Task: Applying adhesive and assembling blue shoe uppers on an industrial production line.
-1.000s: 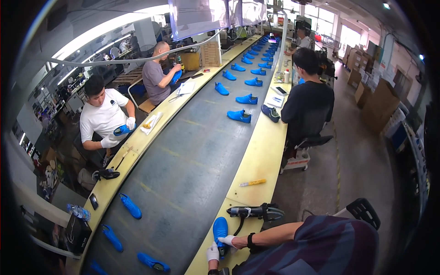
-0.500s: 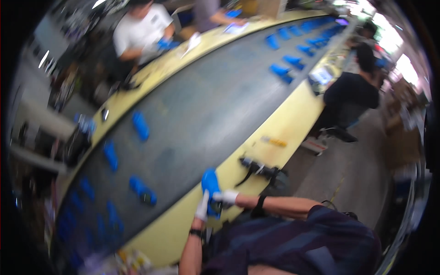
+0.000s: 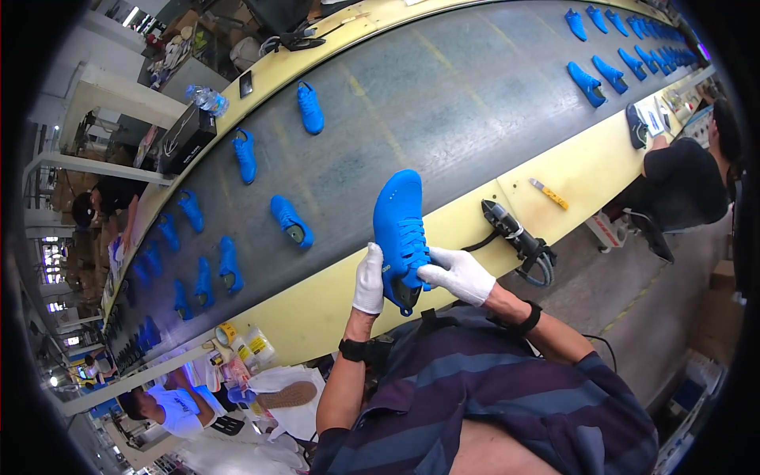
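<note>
A bright blue lace-up sneaker (image 3: 397, 218) is held before me, toe pointing away and laces facing up. My left hand (image 3: 369, 280), in a white glove, grips its left side near the heel. My right hand (image 3: 461, 275), gloved too, is closed at the right edge by the laces and collar; its fingertips are partly hidden. Beyond the left hand, another blue sneaker (image 3: 291, 221) lies on the grey conveyor belt (image 3: 467, 134).
More blue sneakers stand along the belt at left and far right. A black hand tool with a hose (image 3: 518, 237) and a yellow cutter (image 3: 549, 194) lie on the pale yellow ledge (image 3: 297, 317). A co-worker in black (image 3: 689, 182) sits at right.
My view has swung, so the belt and co-workers appear shifted. The sneaker in my hands now shows larger and sharper, its laces upward. Both hands still hold it.
</note>
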Available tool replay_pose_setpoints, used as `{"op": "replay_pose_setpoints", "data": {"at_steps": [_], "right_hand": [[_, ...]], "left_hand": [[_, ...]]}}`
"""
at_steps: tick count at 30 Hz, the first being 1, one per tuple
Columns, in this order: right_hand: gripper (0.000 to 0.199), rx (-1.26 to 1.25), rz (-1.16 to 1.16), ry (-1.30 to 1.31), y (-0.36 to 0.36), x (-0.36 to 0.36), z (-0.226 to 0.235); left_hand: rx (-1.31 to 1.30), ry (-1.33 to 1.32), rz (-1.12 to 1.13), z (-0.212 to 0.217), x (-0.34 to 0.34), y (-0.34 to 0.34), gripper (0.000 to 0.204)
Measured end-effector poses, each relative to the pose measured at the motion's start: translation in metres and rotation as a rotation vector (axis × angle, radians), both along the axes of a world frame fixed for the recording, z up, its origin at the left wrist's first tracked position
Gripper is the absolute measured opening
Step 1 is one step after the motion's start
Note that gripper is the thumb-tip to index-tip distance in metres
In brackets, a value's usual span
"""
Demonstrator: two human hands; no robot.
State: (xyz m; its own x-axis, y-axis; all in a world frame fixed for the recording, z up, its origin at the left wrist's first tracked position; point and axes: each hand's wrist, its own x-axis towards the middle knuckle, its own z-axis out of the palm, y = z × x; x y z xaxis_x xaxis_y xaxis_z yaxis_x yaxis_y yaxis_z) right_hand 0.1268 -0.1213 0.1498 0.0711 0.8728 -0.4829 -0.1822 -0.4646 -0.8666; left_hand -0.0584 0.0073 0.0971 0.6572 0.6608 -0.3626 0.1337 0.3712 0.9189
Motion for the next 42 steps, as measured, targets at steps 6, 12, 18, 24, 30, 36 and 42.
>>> {"op": "replay_pose_setpoints", "data": {"at_steps": [6, 12, 18, 24, 30, 36, 42], "right_hand": [[0.048, 0.069, -0.014, -0.106, -0.01, 0.001, 0.018], [0.044, 0.159, -0.078, -0.101, -0.018, -0.002, 0.008], [0.035, 0.138, -0.079, 0.016, -0.017, 0.0, 0.024], [0.032, 0.12, -0.103, 0.101, -0.018, -0.003, 0.019], [0.028, 0.078, -0.046, 0.055, -0.012, -0.006, 0.02], [0.03, -0.009, -0.069, -0.004, -0.014, -0.007, 0.001], [0.033, -0.114, -0.094, -0.034, -0.023, 0.016, -0.027]], "left_hand": [[-0.151, 0.004, 0.062, 0.023, -0.003, -0.011, 0.075], [-0.245, -0.096, 0.051, 0.02, -0.001, -0.014, 0.084], [-0.651, -0.202, 0.013, 0.032, -0.001, -0.016, 0.097], [-0.699, -0.235, -0.007, 0.017, -0.009, -0.016, 0.098], [-0.917, -0.437, -0.059, -0.032, -0.038, -0.021, 0.096], [-1.095, -0.553, 0.169, -0.026, -0.029, -0.031, 0.071], [-1.288, -0.638, 0.209, -0.055, -0.035, -0.032, 0.072]]}}
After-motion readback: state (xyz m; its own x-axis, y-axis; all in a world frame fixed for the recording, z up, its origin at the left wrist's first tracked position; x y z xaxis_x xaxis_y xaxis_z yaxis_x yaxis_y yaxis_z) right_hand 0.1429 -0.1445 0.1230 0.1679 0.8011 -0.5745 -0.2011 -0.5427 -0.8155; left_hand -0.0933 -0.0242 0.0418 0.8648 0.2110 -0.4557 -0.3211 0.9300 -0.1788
